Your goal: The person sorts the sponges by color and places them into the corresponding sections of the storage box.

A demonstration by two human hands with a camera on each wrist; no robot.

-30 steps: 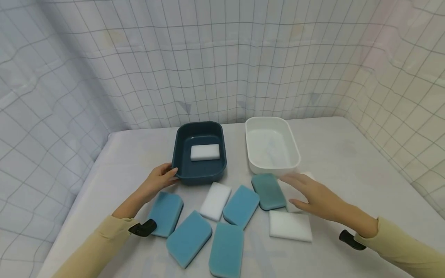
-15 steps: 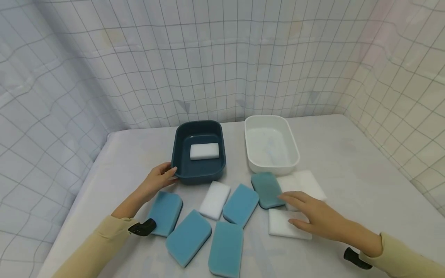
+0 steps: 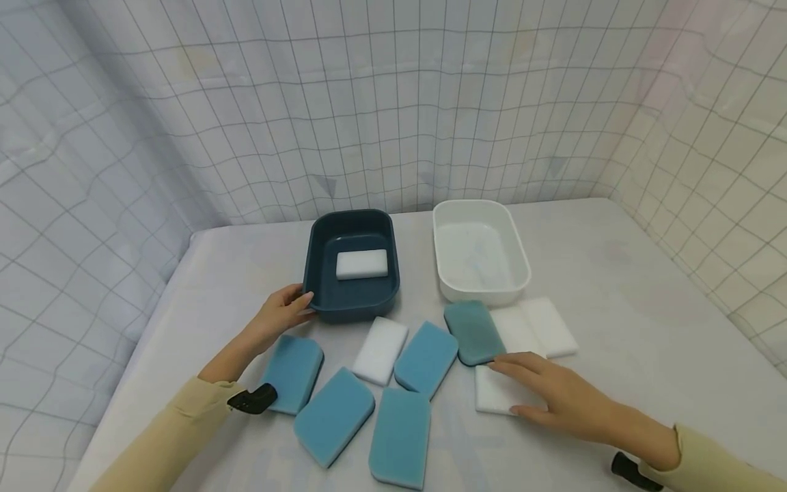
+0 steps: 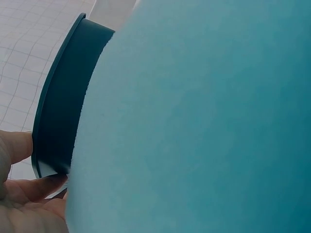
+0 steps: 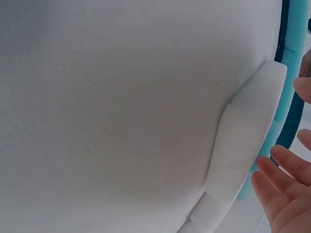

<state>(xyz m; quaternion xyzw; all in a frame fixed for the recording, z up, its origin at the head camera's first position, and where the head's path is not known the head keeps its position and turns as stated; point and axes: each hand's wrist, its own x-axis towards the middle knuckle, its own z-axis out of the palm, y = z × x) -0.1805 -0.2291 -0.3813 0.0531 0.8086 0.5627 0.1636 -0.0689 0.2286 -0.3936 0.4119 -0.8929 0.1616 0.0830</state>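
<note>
My left hand [image 3: 284, 313] holds the near left corner of a dark blue tub [image 3: 353, 316], thumb at the rim and fingers lower on its outside. One white sponge [image 3: 361, 264] lies in that tub. In the left wrist view a blue sponge [image 4: 194, 121] fills most of the picture. My right hand [image 3: 556, 400] reaches over a white sponge [image 3: 494, 393] at the front right, partly covering it, fingers extended and nothing held. The right wrist view has the fingers [image 5: 277, 179] spread beside the white sponge [image 5: 248, 131]. A grey-green sponge [image 3: 473, 333] lies just beyond the fingertips.
A white tub [image 3: 482, 295] stands right of the dark one with nothing in it. Several blue sponges [image 3: 335, 417] lie across the front, with another white sponge [image 3: 381, 350] among them. Two white sponges [image 3: 547, 326] lie near the white tub. Checked curtains [image 3: 393, 102] enclose the table.
My right hand has come back toward me, from near the white tub to over the front white sponge, uncovering the two white sponges behind. The left hand stays at the dark tub.
</note>
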